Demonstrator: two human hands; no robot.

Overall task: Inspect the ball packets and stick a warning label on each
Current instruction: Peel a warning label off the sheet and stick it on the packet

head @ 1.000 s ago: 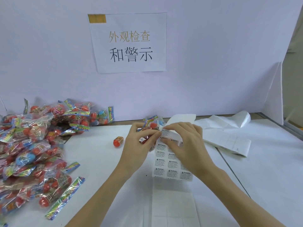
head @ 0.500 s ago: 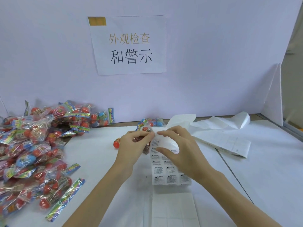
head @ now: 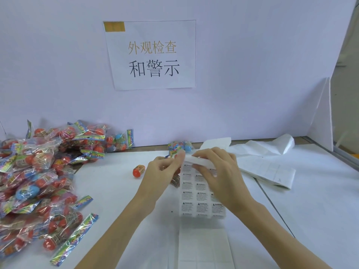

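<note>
Two bare forearms, no sleeves in view, left hand (head: 162, 171) and right hand (head: 219, 171) without gloves, no watch or bracelet at the wrists, short plain fingernails

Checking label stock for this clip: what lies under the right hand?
The right hand rests on the warning label sheet, whose top edge is curled over. Printed labels show below the hand; those beneath the palm are covered.
</note>
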